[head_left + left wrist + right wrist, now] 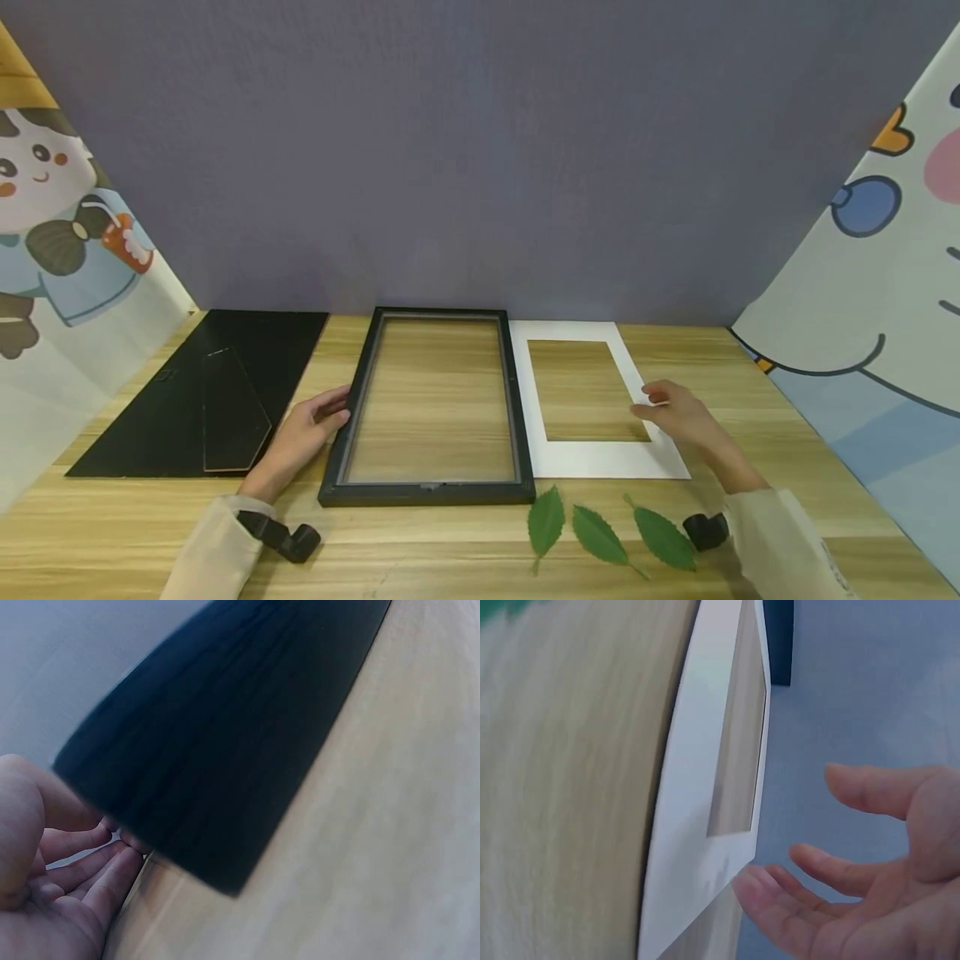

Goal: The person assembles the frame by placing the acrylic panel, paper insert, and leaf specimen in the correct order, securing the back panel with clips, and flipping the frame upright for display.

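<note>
Black frame (pixel 422 493) laid flat at centre of tabletop (pixel 420 550). Its left rail is touched by the left hand (pixel 302 431); fingertips are partly hidden at the rail in the left wrist view, so whether it is gripped or only touched cannot be told. White mat (pixel 592 459) is placed just right of the frame; its right edge is met by the right hand (pixel 678 412), thumb and fingers held apart. Three green leaves (pixel 600 536) are laid in front of the mat. Black backing board (pixel 168 425), with stand flap (pixel 232 417), is set at left. Tabletop is surfaced in pale wood grain, closed off behind by a plain grey-purple panel (pixel 480 150) and flanked by cartoon-printed panels (pixel 870 308), both cut off by the picture edges. Black wrist devices (pixel 300 543) are worn at pale sleeves (pixel 213 546), which are cropped below. A small detail on the frame's near rail is too small to identify. Faint marks on the right sleeve cannot be read.
</note>
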Demonstrator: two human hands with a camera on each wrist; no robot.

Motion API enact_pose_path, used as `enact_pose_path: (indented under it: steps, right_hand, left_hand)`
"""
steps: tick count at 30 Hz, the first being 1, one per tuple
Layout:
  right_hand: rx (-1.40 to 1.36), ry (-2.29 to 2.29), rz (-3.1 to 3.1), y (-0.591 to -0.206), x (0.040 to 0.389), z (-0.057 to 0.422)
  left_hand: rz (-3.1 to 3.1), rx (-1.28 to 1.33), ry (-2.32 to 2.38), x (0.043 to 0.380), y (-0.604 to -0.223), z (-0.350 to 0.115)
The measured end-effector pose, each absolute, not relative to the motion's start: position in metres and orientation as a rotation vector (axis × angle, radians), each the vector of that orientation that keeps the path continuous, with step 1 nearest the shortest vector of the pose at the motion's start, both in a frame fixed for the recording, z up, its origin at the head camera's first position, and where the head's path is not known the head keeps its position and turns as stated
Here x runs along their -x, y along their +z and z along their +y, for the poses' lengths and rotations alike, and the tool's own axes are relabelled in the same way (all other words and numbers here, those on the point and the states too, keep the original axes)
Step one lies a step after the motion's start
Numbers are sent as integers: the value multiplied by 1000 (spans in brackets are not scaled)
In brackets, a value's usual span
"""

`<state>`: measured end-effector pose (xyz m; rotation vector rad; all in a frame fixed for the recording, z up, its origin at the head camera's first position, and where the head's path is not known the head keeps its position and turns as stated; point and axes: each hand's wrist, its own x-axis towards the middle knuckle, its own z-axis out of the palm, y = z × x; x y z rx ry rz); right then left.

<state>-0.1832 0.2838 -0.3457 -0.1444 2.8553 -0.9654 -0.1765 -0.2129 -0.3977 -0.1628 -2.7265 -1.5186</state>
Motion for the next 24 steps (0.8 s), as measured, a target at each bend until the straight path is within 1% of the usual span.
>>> enact_pose_path:
  steps: [10,17,24]
  right_hand:
    - [-42,-1201,2684,-355,194,300]
    - [-145,-1322,2543,-355,198,303]
    - [-184,-1389,2520,-357,199,301]
  left_hand:
    - [-2728,162,-1542,176,-399,-213]
    - [-2729,150,-1542,176,-398,-213]
    - [-2725,144,-1529,174,-396,-211]
